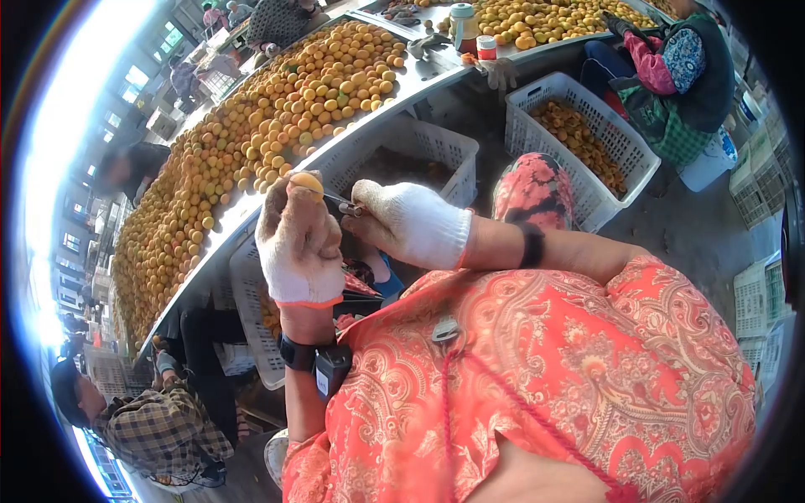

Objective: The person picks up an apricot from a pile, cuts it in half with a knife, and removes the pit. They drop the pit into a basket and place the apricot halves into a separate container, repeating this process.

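Observation:
My left hand (299, 243), in a stained white work glove, is closed around an apricot (308, 184) that shows at the top of its fingers. My right hand (411, 225), gloved the same way, pinches a small thin metal tool (349, 209), like a short knife. The tool's tip points at the apricot, right beside the left fingers; its exact shape is partly hidden by the glove. Both hands are close together in front of my body, near the edge of a metal table (402, 102) heaped with whole apricots (277, 109).
A white crate (549, 85) with apricot pieces (579, 138) stands to the right. Another crate (461, 155) sits below the table edge, and a third (251, 289) is at lower left. Co-workers sit at right (683, 75) and lower left (168, 427). A jar (462, 25) stands on the table.

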A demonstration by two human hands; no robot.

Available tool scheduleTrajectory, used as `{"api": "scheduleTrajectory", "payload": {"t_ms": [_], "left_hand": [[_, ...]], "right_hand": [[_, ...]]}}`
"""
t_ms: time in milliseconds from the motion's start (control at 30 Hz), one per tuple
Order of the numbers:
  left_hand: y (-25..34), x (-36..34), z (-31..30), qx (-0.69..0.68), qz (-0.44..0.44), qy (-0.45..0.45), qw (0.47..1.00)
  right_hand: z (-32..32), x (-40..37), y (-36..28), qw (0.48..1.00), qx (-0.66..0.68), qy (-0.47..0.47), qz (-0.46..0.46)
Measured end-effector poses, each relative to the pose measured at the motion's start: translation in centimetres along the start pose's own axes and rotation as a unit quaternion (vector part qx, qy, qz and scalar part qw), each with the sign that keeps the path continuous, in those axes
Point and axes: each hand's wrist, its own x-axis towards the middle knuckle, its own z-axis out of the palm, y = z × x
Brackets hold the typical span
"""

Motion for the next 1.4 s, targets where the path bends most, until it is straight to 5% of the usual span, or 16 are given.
{"api": "scheduleTrajectory", "payload": {"t_ms": [167, 333, 467, 533, 667, 767, 833, 867, 1000, 1067, 1200, 1300, 1400], "left_hand": [[-0.6, 0.0, 0.7, -0.034, -0.056, 0.034, 0.997], [-1.3, 0.9, 2.3, 0.015, 0.081, 0.070, 0.994], [-2.1, 1.2, 0.8, -0.017, 0.082, 0.008, 0.996], [-2.5, 1.6, 1.8, -0.073, 0.068, 0.103, 0.990], [-2.9, 2.0, 1.2, -0.111, 0.028, 0.129, 0.985], [-2.6, 1.7, 1.7, -0.019, 0.044, 0.136, 0.990], [-2.5, 1.5, 1.9, 0.191, 0.123, 0.091, 0.970], [-2.6, 1.4, 1.5, 0.116, 0.076, 0.069, 0.988], [-2.7, 1.2, 1.0, 0.191, 0.080, 0.046, 0.977], [-3.1, 1.1, 1.6, 0.024, -0.035, 0.120, 0.992], [-3.4, 1.9, 1.1, 0.029, -0.018, 0.159, 0.987], [-3.5, 2.3, -0.3, 0.103, 0.007, 0.067, 0.992], [-3.7, 2.4, 0.9, 0.042, -0.031, 0.153, 0.987]], "right_hand": [[0.4, 0.0, 0.4, 0.998, -0.039, 0.038, -0.006], [0.5, 0.1, 0.3, 0.996, -0.063, 0.054, 0.011], [0.7, 0.2, 0.7, 0.996, -0.063, 0.051, 0.019], [0.9, 0.3, 0.9, 0.996, -0.065, 0.029, 0.058], [1.1, 0.4, 1.3, 0.994, -0.098, 0.032, 0.045], [1.0, 0.5, 1.3, 0.991, -0.122, 0.052, 0.025], [0.7, 0.5, 1.3, 0.993, -0.101, 0.054, 0.035], [0.7, 0.5, 1.4, 0.993, -0.101, 0.055, 0.036], [0.9, 0.5, 1.3, 0.991, -0.103, 0.038, 0.072], [1.0, 0.5, 1.2, 0.989, -0.101, 0.050, 0.094], [0.2, 0.2, 0.0, 0.992, -0.054, 0.039, 0.107], [0.5, 0.0, 0.4, 0.992, -0.055, 0.047, 0.102], [0.4, 0.2, 0.6, 0.989, -0.083, 0.055, 0.109]]}}
